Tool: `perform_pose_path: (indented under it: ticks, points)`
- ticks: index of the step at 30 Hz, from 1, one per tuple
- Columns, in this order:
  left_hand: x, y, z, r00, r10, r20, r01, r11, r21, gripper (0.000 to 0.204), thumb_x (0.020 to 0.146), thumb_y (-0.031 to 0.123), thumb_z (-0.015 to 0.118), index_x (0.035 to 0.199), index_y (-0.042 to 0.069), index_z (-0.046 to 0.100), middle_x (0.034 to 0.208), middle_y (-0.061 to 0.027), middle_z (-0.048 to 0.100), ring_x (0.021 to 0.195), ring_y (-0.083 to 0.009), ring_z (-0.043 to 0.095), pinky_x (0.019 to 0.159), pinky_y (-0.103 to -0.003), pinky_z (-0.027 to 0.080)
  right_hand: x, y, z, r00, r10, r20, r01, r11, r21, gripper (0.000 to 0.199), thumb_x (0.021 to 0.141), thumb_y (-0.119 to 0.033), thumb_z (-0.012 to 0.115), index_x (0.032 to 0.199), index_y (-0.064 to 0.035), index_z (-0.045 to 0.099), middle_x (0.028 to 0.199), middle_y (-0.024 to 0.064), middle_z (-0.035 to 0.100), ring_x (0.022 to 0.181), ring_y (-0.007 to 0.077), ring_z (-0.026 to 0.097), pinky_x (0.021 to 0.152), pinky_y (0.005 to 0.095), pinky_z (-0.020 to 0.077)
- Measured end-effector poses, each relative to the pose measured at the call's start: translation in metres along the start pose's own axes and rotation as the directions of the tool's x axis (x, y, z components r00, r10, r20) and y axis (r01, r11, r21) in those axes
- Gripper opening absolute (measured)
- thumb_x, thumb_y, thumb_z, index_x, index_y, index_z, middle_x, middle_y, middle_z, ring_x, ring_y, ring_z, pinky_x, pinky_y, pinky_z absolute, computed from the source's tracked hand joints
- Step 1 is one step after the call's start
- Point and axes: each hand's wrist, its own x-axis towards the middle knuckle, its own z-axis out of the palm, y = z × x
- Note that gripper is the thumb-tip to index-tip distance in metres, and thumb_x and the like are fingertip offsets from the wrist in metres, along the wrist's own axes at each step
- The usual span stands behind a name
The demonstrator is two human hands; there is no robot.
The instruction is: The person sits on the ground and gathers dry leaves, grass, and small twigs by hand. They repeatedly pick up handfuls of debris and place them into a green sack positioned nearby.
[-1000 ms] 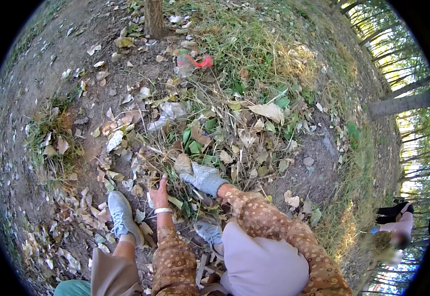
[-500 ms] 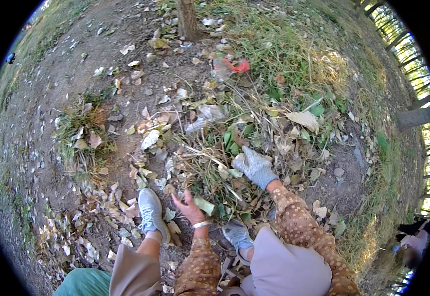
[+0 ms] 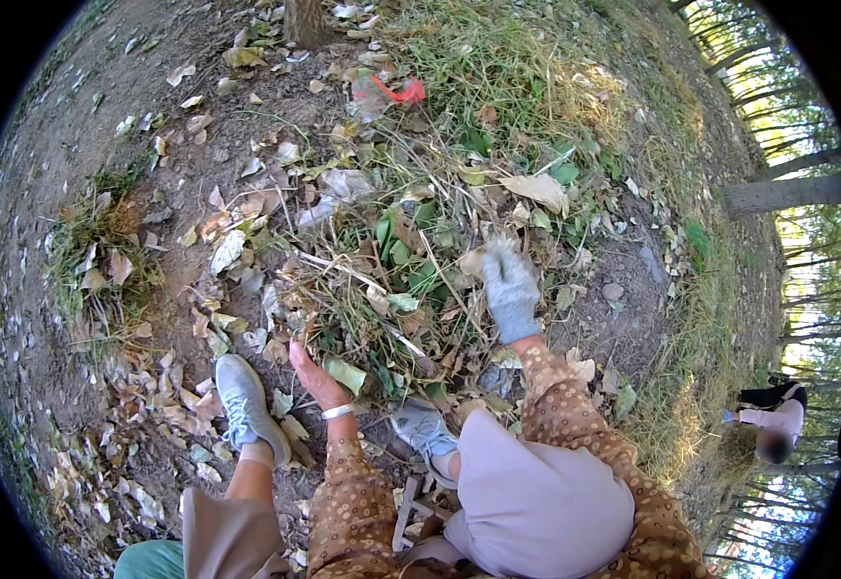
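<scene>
The gloved right hand [image 3: 511, 289] swings out to the right side of the leaf-and-grass pile [image 3: 411, 304], can't tell whether its grip pinches anything; the bare left hand [image 3: 318, 376] flattens, apparently empty, leaving the pile between them.

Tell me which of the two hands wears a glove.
The right hand: a grey glove covers it. The left hand is bare, with a white wristband.

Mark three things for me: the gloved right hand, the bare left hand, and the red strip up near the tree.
Right hand [image 3: 512, 284]: head view, back of the hand.
Left hand [image 3: 319, 379]: head view, middle of the hand.
Red strip [image 3: 411, 93]: head view, right-hand end.
</scene>
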Motion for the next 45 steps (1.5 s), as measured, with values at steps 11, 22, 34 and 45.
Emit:
perform_pose_path:
  ticks: [11,22,34,45]
  points:
    - [-0.020,0.051,-0.002,1.000,0.000,-0.022,0.002,0.993,0.121,0.074,0.088,0.044,0.056,0.138,-0.006,0.033,0.134,-0.0248,0.043,0.124,-0.0332,0.043,0.105,-0.039,0.029,-0.038,0.009,0.038,0.945,-0.231,0.232,0.324,0.757,-0.567,0.028,0.079,-0.035,0.063,0.087,-0.0081,0.060,0.083,0.0118,0.056,0.071,0.0288,0.057,0.059,0.0412,0.0458]
    - [-0.017,0.040,0.000,0.993,-0.069,0.095,0.035,0.946,0.321,0.096,0.075,0.046,0.072,0.140,-0.008,0.026,0.143,-0.0269,0.032,0.133,-0.0358,0.031,0.111,-0.040,0.023,0.000,-0.053,0.049,0.918,-0.126,0.375,0.215,0.955,-0.206,0.029,0.084,-0.029,0.056,0.095,-0.0036,0.062,0.104,0.0138,0.061,0.096,0.0322,0.058,0.085,0.0413,0.0456]
    - [0.002,0.039,0.015,0.945,-0.174,0.276,0.123,0.974,0.192,0.073,0.076,0.037,0.075,0.130,-0.001,0.045,0.124,-0.0174,0.053,0.110,-0.0289,0.051,0.098,-0.037,0.038,-0.007,-0.038,0.106,0.787,0.041,0.615,0.120,0.968,-0.219,0.065,0.093,-0.048,0.040,0.138,-0.0008,0.036,0.138,0.0237,0.042,0.122,0.0366,0.047,0.101,0.0417,0.0380]
    - [-0.005,0.045,0.020,0.909,-0.289,0.301,0.231,0.949,0.214,0.079,0.073,0.035,0.078,0.132,-0.003,0.042,0.124,-0.0178,0.053,0.109,-0.0282,0.052,0.098,-0.037,0.038,-0.022,-0.029,0.121,0.677,-0.153,0.720,0.273,0.961,-0.052,0.039,0.091,-0.026,0.051,0.126,-0.0089,0.053,0.125,0.0210,0.054,0.109,0.0350,0.057,0.086,0.0429,0.0496]
